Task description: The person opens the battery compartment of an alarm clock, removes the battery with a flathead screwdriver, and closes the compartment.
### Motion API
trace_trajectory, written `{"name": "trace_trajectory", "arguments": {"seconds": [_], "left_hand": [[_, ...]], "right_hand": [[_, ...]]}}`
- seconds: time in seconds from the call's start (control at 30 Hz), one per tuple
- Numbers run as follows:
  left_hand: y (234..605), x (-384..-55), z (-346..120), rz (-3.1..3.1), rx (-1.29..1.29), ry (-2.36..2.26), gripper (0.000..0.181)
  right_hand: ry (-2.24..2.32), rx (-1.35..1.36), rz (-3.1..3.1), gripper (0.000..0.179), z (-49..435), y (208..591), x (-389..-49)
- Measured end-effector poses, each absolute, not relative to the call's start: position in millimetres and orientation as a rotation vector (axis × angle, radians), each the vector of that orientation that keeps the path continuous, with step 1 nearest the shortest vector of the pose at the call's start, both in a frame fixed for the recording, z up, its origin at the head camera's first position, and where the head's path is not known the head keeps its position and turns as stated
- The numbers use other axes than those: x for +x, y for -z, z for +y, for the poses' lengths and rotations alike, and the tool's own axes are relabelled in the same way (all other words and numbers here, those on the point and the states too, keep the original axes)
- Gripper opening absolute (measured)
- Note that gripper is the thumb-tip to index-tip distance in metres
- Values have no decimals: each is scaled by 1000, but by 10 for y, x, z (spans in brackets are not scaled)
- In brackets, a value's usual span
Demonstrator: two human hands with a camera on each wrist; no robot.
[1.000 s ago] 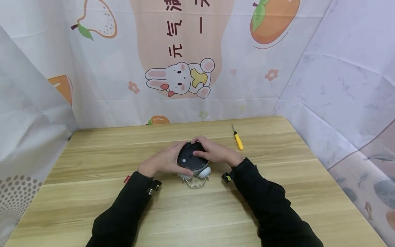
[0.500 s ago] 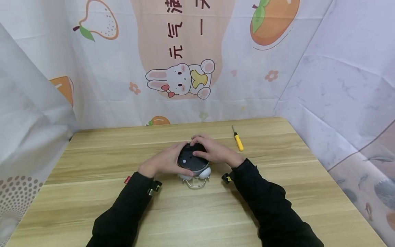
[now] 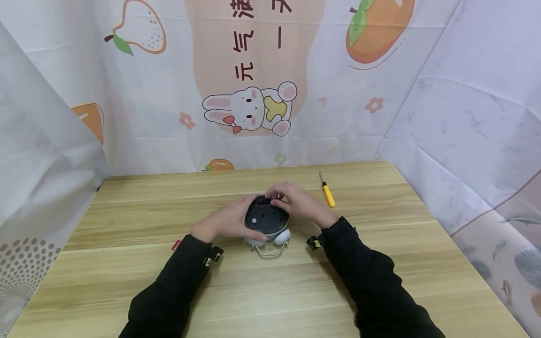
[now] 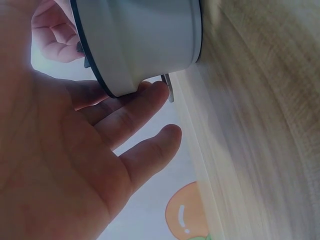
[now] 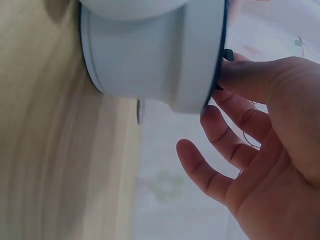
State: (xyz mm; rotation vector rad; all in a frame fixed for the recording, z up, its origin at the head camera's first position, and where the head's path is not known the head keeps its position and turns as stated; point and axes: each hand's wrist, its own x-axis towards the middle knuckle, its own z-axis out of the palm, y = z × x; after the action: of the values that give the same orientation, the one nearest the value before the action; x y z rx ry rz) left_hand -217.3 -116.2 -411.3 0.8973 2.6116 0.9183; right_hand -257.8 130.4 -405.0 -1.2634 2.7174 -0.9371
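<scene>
A twin-bell alarm clock (image 3: pixel 267 220) lies face down on the table, its black back up and its bells and wire handle toward the person. My left hand (image 3: pixel 228 220) grips the clock's side, thumb near one bell and fingers round the far side. In the left wrist view the fingers of the left hand (image 4: pixel 75 135) reach under the pale casing (image 4: pixel 140 40). My right hand (image 3: pixel 297 204) is at the far edge of the back, beside a dark recess (image 3: pixel 263 202). Its thumb and forefinger pinch a small black battery cover (image 5: pixel 228 54), mostly hidden by them.
A screwdriver (image 3: pixel 328 194) with a yellow handle lies behind the right hand, toward the table's far right. The wooden table (image 3: pixel 148 211) ends at a printed curtain (image 3: pixel 338 117), with more curtain on both sides.
My right thumb and fingers have drawn up from pressing on the clock's back to a pinch at its far edge, and a dark recess shows there. My left hand keeps its grip.
</scene>
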Motion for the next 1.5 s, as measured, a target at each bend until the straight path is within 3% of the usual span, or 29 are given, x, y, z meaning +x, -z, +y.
{"name": "trace_trajectory", "arguments": {"seconds": [0.8, 1.5], "left_hand": [[4093, -2161, -1155, 2635, 861, -882, 120], [4109, -2156, -1151, 2634, 847, -898, 120]], "right_hand": [[962, -927, 2861, 18, 1793, 4010, -2761], [798, -560, 2783, 18, 1895, 4165, -2799]]}}
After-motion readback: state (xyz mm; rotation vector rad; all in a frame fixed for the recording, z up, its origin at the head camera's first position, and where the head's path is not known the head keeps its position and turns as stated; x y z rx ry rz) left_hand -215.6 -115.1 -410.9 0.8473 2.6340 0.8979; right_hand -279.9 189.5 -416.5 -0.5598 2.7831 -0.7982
